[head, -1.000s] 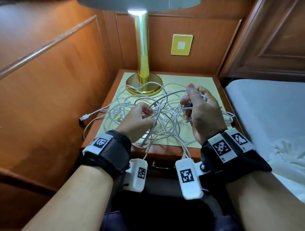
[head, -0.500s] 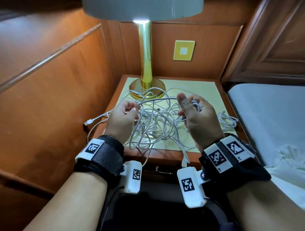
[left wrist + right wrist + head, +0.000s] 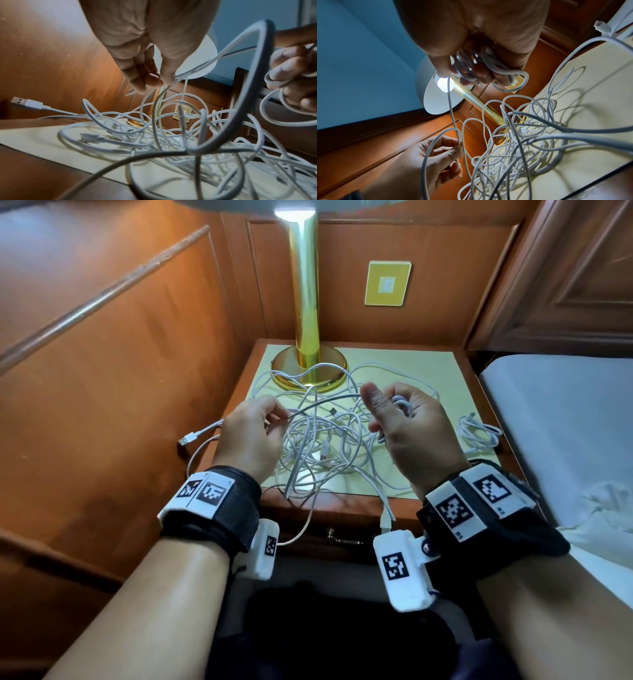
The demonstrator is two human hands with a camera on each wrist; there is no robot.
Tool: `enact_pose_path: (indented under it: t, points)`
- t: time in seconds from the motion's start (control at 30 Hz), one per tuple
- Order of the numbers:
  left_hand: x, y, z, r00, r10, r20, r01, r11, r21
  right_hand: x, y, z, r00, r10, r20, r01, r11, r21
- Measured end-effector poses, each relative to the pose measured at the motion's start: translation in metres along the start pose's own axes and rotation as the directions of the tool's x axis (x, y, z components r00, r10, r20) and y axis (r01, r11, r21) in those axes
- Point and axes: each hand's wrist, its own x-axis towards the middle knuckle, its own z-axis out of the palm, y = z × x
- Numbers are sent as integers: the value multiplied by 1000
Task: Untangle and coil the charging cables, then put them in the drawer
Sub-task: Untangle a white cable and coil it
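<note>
Holding one white cable strand (image 3: 322, 405) stretched between both hands above the tangled pile of white charging cables (image 3: 325, 446). My left hand (image 3: 250, 436) pinches the strand between thumb and fingertips (image 3: 164, 77), other fingers loosely curled. My right hand (image 3: 411, 429) has its fingers (image 3: 481, 73) curled round several coiled loops of the same cable, thumb up.

The pile sits mid-top on the pale yellow mat (image 3: 428, 371) covering the wooden nightstand (image 3: 346, 508). It is a knot: loops cross over and under each other, and several connectors are buried inside. A few strands lie against the round base of the brass lamp (image 3: 306, 302) at the back of the mat. One USB-A plug (image 3: 187, 437) sticks out past the left edge of the nightstand, near the wood-panelled wall (image 3: 102, 371). Two cable ends hang over the front edge, one in front of the drawer (image 3: 342, 539), which is closed, brass handle visible. A small separate bundle of white cable (image 3: 479, 433) lies at the mat's right edge, apart from the pile, next to the white-sheeted bed (image 3: 565, 422).

A yellow wall switch plate (image 3: 387, 284) is on the panel behind the lamp. The lit lamp shade hangs right above my hands.
</note>
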Motion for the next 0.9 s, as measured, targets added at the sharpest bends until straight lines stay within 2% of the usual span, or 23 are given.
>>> enact_pose_path:
  t: [0.13,0.23,0.37,0.47,0.53,0.6,0.73,0.8,0.83,0.9]
  points:
    - [0,-4,-2,994,48,-102,-40,997,70,-3,-1,1,998,-40,47,44,994,-95]
    - [1,1,-8,958,144,-248,-118,986,117,-6,-4,1,996,-53,68,61,991,-116]
    - [-2,26,-32,891,230,-391,-214,973,84,-4,-8,-5,996,-59,65,61,998,-29]
    - [-11,47,-42,852,321,-414,-310,946,95,-5,-13,-10,997,-30,66,26,998,58]
    - [-20,58,-37,847,388,-364,-393,917,65,-8,-15,-13,995,6,95,-20,988,151]
    - [-31,69,-24,866,425,-262,-449,893,-35,-12,-17,-14,992,29,127,-52,983,178]
    - [-49,77,7,897,440,-42,-441,884,-156,-21,-11,-21,996,44,76,-46,999,19]
    - [-50,75,13,916,395,71,-376,907,-190,-23,-7,-29,997,74,17,-73,997,-32]
    - [-50,74,13,930,340,139,-319,936,-151,-23,-6,-33,995,92,-25,-93,994,-49]
    - [-49,68,10,947,114,301,-154,982,113,-20,-4,-45,981,132,-141,-141,988,-56]
